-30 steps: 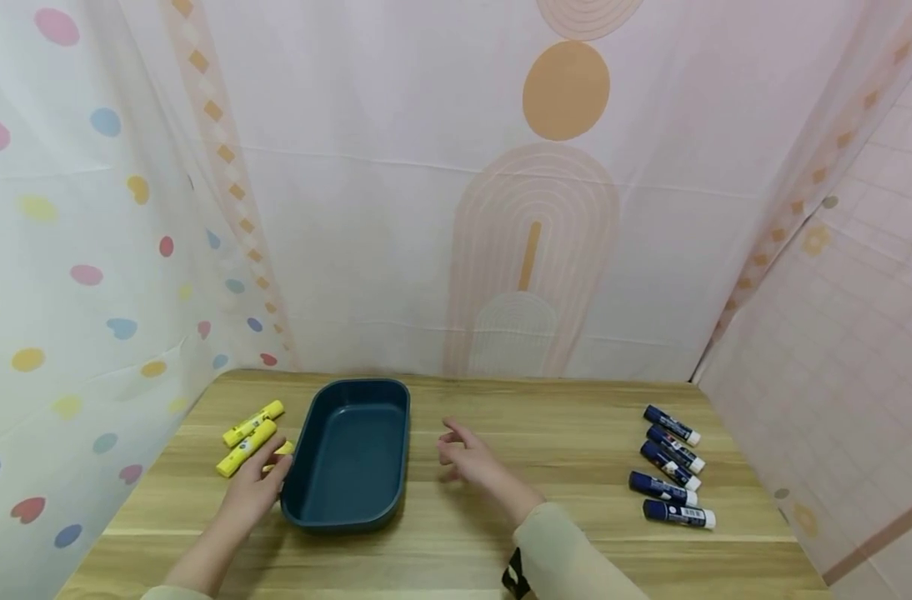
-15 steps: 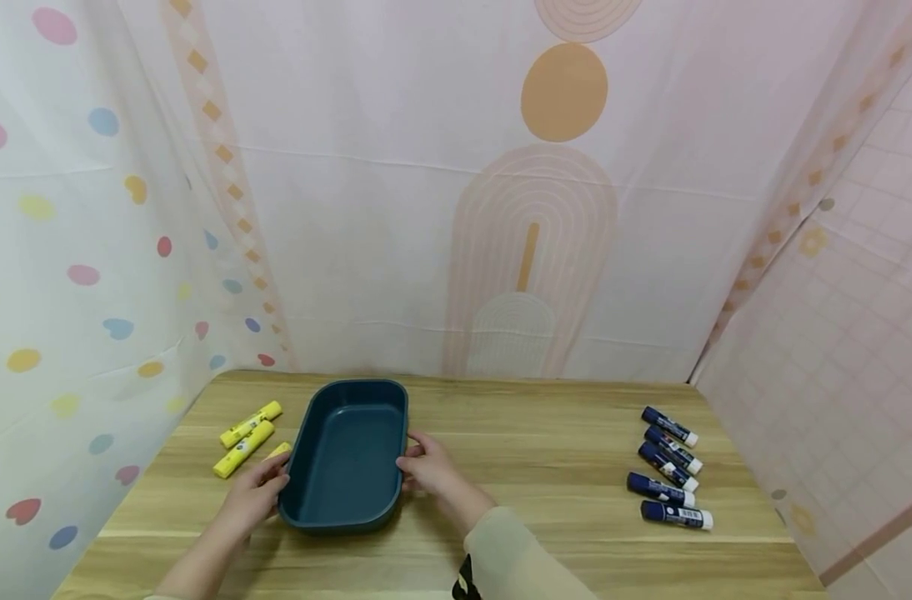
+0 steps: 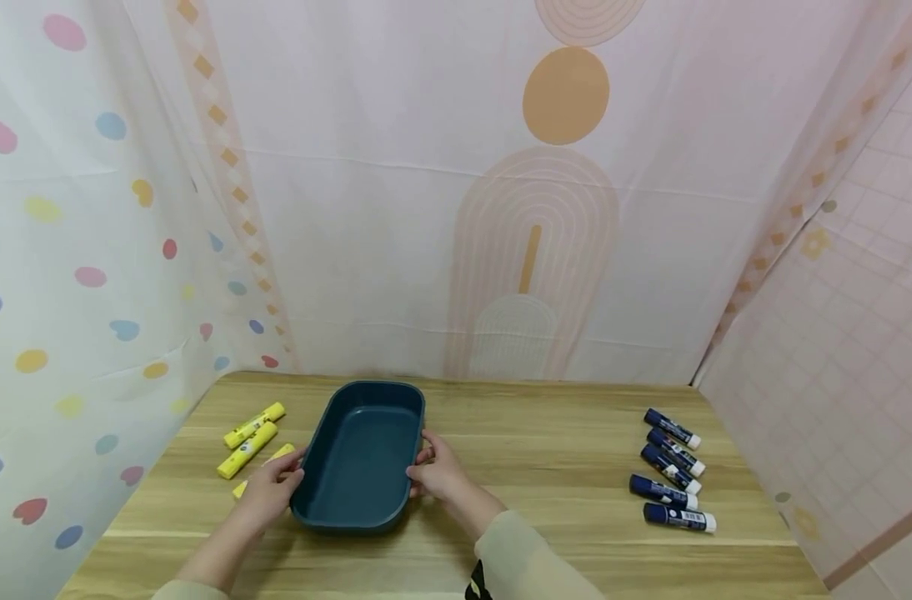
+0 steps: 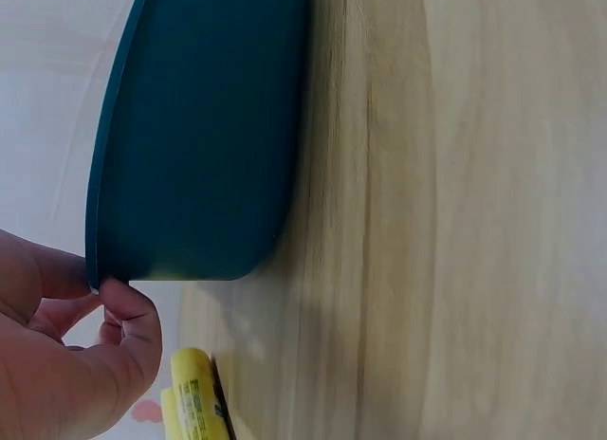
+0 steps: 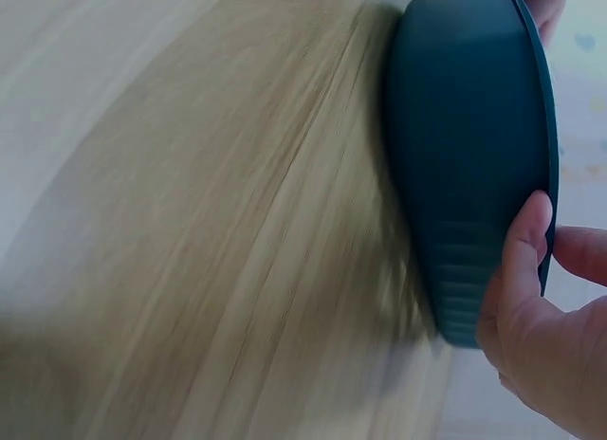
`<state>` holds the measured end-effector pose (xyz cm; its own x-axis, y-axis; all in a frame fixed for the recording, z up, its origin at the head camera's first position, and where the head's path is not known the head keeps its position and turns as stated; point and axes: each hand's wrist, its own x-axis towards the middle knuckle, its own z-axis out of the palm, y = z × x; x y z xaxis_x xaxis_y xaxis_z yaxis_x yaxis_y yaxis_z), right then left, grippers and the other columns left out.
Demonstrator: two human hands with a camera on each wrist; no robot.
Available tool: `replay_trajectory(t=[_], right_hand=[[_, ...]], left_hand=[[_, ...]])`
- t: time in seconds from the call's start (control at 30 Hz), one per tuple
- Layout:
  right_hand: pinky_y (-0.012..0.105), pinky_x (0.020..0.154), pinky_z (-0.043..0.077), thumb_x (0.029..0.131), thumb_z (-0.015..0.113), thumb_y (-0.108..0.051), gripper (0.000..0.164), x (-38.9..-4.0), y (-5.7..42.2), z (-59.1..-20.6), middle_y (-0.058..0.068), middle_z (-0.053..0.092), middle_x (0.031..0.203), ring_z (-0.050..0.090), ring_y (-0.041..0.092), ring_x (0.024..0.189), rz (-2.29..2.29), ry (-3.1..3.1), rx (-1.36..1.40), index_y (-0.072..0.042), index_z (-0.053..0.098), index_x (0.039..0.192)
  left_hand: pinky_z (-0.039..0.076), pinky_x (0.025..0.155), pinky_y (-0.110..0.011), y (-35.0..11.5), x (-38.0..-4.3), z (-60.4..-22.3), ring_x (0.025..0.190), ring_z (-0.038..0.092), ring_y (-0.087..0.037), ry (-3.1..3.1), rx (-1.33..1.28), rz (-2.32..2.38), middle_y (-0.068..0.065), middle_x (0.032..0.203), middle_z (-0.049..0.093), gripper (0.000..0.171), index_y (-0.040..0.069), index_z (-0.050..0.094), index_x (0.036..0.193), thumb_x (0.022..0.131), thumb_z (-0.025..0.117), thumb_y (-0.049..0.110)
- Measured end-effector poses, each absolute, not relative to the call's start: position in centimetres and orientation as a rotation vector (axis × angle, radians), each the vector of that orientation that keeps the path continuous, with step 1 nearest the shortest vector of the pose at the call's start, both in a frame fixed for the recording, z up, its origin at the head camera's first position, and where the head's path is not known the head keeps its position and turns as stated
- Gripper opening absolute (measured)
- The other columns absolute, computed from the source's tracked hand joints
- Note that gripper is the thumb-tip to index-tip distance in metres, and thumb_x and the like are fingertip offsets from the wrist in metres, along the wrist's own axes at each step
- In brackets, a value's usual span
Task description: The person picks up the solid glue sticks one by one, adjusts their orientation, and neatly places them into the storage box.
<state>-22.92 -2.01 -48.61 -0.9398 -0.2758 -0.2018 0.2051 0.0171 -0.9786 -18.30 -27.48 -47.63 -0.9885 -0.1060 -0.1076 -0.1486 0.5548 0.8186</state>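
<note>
Tray [image 3: 366, 458]: dk teal, deep, rounded corners, left of ctr on the table [image 3: 546, 450], long axis running roughly front-to-back. Base close over the wood; can't tell if it's fully down.

L hand [image 3: 271, 492] grips the L rim, thumb one side, fingers the other; R hand [image 3: 439, 473] pinches the R rim same way, a bit nearer the front than mid-side.

Handling (judgement): looks like stiff plastic, prob. light for its size, not fragile; smooth walls could slip, so the thin rim is the best hold, one hand per long side, level w/ each other so it doesn't tip.

Just L of tray: 3 yellow sticks [image 3: 248, 450], glue-type by the look; nearest one partly hidden by L hand, so keep knuckles off it. Well apart, far R: 5 navy sticks [image 3: 662, 492] w/ white ends, in a loose column, lying flat. Patterned cloth [image 3: 366, 250] hangs behind.
</note>
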Motion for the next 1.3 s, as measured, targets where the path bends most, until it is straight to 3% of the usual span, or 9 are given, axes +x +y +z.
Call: replay_trajectory(t=[0.4,0.63,0.73,0.87,1.03,1.2,1.3], right_hand=[[0.023,0.049,0.051,0.081,0.056,0.018,0.086,-21.4,0.7,-48.9,0.010,0.036,0.096,0.050,0.016,0.057,-2.064,1.900,0.003,-0.007,0.009,0.150],[0.029,0.051,0.053,0.082,0.063,0.007,0.081,-22.0,2.5,-48.7,0.011,0.037,0.098,0.050,0.016,0.058,-2.046,1.965,0.008,-0.005,0.017,0.147],[0.035,0.057,0.055,0.082,0.064,0.001,0.073,-23.7,3.6,-48.2,0.016,0.041,0.103,0.050,0.016,0.066,-2.002,2.118,-0.016,0.000,0.025,0.144],[0.038,0.068,0.054,0.082,0.062,-0.002,0.068,-26.8,5.1,-47.5,0.023,0.044,0.118,0.053,0.021,0.083,-1.824,2.406,-0.092,0.002,0.032,0.142],[0.042,0.083,0.051,0.090,0.058,-0.009,0.060,-29.8,6.0,-47.0,0.026,0.042,0.134,0.053,0.037,0.108,-1.561,2.591,-0.264,0.001,0.033,0.143],[0.052,0.101,0.040,0.096,0.052,-0.015,0.056,-30.8,5.8,-46.2,0.022,0.037,0.144,0.043,0.042,0.126,-1.426,2.587,-0.366,-0.002,0.031,0.146],[0.052,0.106,0.035,0.098,0.048,-0.016,0.055,-31.1,5.4,-45.8,0.020,0.034,0.148,0.037,0.042,0.132,-1.387,2.555,-0.390,-0.003,0.027,0.148]], left_hand=[[0.050,0.080,-0.039,-24.5,-20.6,-47.6,0.108,0.053,-0.039,2.783,-0.096,1.387,-0.028,0.120,0.052,0.039,-0.004,0.047,0.135,0.096,0.045,0.000],[0.050,0.083,-0.042,-23.8,-20.8,-47.9,0.105,0.057,-0.037,2.873,-0.106,1.338,-0.023,0.113,0.060,0.037,-0.002,0.052,0.131,0.096,0.051,0.010],[0.049,0.085,-0.045,-23.5,-20.2,-47.7,0.106,0.056,-0.039,2.884,-0.132,1.346,-0.024,0.112,0.060,0.040,-0.005,0.049,0.132,0.096,0.050,0.012],[0.050,0.081,-0.040,-23.2,-18.9,-47.4,0.107,0.054,-0.037,2.776,-0.215,1.454,-0.027,0.116,0.055,0.044,-0.007,0.042,0.136,0.097,0.048,0.014],[0.053,0.073,-0.032,-22.8,-17.3,-47.3,0.102,0.052,-0.030,2.614,-0.319,1.613,-0.028,0.120,0.046,0.049,-0.007,0.034,0.141,0.098,0.045,0.012],[0.053,0.084,-0.040,-22.5,-16.3,-47.3,0.114,0.047,-0.043,2.475,-0.344,1.708,-0.034,0.130,0.033,0.055,-0.008,0.024,0.145,0.097,0.046,0.009],[0.053,0.084,-0.039,-22.4,-16.0,-47.3,0.117,0.043,-0.047,2.440,-0.362,1.733,-0.035,0.131,0.030,0.059,-0.008,0.021,0.146,0.095,0.048,0.003]])
